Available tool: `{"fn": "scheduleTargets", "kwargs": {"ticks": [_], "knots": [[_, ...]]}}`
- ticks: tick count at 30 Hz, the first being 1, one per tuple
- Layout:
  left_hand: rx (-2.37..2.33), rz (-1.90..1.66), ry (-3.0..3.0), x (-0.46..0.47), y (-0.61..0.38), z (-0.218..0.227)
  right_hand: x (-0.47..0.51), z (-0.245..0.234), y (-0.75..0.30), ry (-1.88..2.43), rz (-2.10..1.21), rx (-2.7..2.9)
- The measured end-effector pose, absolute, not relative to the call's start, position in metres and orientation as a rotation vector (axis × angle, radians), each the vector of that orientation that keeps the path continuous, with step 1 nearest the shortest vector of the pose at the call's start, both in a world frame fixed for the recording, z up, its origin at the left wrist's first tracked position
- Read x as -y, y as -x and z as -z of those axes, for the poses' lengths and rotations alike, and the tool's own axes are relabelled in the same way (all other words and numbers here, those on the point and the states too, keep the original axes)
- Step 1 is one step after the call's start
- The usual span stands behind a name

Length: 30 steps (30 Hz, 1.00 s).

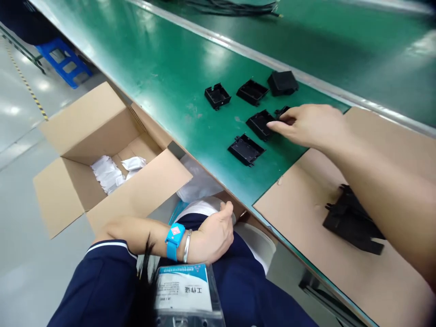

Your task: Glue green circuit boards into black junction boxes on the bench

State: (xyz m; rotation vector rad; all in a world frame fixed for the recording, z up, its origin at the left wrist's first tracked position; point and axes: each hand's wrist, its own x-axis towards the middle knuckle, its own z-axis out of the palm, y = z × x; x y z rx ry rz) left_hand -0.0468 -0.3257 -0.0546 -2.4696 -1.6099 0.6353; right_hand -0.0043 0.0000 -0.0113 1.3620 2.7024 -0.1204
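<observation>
My right hand (306,125) reaches over the green bench, thumb and fingers closed around a small black plastic housing (282,111), mostly hidden behind the fingers. Right by the thumb lies an open black housing (261,124). Around it are more black housings: one nearer the bench edge (245,149), one at the left (217,96), one further back (252,91) and a closed-looking one (283,83). My left hand (214,234) rests above my lap, loosely curled, with nothing visible in it. A blue strap (175,240) and a metal bracelet circle that wrist.
Cardboard (299,195) covers the bench at the right; black plastic parts (350,222) sit on it under my right forearm. An open carton (102,122) at the left holds white packets (107,172). Black cables (235,8) lie at the back. A blue stool (64,59) stands beyond.
</observation>
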Motion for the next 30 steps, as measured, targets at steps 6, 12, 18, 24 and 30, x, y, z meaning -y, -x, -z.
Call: {"fn": "scheduleTargets", "kwargs": {"ticks": [6,12,18,24,30], "knots": [[0.587,-1.200,2.160,0.320,0.058,-0.010,0.002,0.015,0.016,-1.263,0.186,-2.770],[1.076,-0.392,2.475,0.293,0.096,-0.011,-0.005,0.000,-0.007,-1.231,0.197,-2.862],[1.657,0.315,2.498,0.200,0.166,0.011,-0.042,-0.030,-0.117,-1.547,0.232,-2.871],[1.716,0.522,2.669,0.162,0.201,0.016,-0.023,0.006,-0.175,-1.586,0.321,-2.905],[1.830,0.827,2.656,0.066,0.127,-0.023,-0.008,0.031,-0.177,-1.462,0.484,-3.094]]}}
